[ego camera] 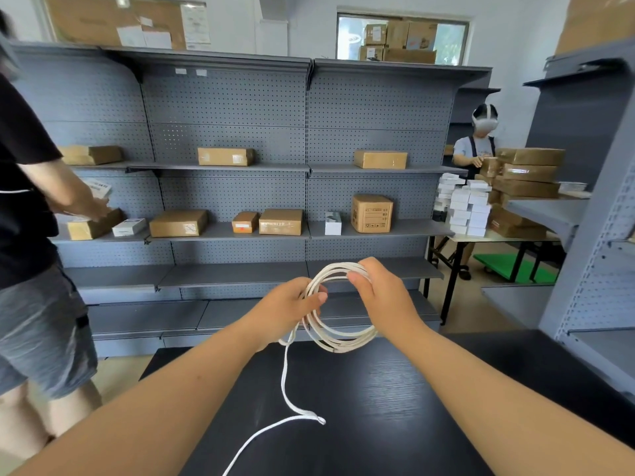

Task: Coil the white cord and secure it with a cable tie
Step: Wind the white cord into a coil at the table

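Nearest, the loose tail of the cord (285, 379) crosses the black surface (395, 424), kinks once and rises to the coil, which is held in the air over the surface's far edge. The left hand (292, 304) grips the coil's left side, fingers curled round the bundled strands and thumb laid across them. The right hand (381, 293) holds the top right, fingers closed over the loops.

The step in hand looks like winding in the last of the tail. To do it well, I would use the left hand as the anchor, pinching every strand at one spot. The right hand then draws the tail up and lays each new turn the same size as the others. The kink should be smoothed out before it reaches the coil, so the cord goes on without a twist. No tie shows anywhere, so the grip must not loosen until one is found.

Counted: one cord, one tail, two hands. The coil has perhaps four or five turns, packed too close to be sure.

On the shelves (223, 167) beyond, one level carries three brown boxes (225, 156), and the level below five brown and two white. Two other people are in view: one (27, 201) at the left reaching to a shelf, one (476, 149) far right beside stacked boxes too overlapped to count.
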{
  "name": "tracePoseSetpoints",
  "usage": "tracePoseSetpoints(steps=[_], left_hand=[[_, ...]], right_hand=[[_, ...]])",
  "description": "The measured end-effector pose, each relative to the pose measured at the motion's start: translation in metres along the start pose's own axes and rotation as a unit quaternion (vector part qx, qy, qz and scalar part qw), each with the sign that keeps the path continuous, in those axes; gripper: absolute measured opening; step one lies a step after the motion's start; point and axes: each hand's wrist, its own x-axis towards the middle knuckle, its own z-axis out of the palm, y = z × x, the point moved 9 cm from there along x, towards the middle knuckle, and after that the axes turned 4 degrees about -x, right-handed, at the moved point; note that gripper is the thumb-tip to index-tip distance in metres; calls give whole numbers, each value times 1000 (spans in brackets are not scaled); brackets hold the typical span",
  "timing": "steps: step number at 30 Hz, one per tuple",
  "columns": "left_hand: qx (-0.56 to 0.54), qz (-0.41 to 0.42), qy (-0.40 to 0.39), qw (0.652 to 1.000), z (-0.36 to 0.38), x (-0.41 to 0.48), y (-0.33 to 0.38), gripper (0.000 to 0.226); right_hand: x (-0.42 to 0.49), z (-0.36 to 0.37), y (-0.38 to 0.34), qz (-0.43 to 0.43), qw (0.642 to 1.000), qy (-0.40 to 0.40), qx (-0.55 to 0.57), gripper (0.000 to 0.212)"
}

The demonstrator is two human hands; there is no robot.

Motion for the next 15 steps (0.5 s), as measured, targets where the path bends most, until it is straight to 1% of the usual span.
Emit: tracePoseSetpoints(steps=[3,6,9,11,13,15], left_hand=[[124,23,7,992,-2,3,7,21],[203,37,10,978,-3,5,12,22],[249,46,-4,967,4,7,15,24],[230,40,-5,972,7,9,14,23],[160,19,-12,987,10,10,10,20],[77,-5,-29,997,13,8,5,19]], right_hand=[[2,3,9,17,999,-30,13,14],[1,12,21,68,990,-118,43,11],[0,15,22,89,980,-157,86,27],[-3,20,20,89,977,-167,93,29],[-8,28,22,103,972,-186,97,19],[-11,32,24,117,967,-185,132,11]])
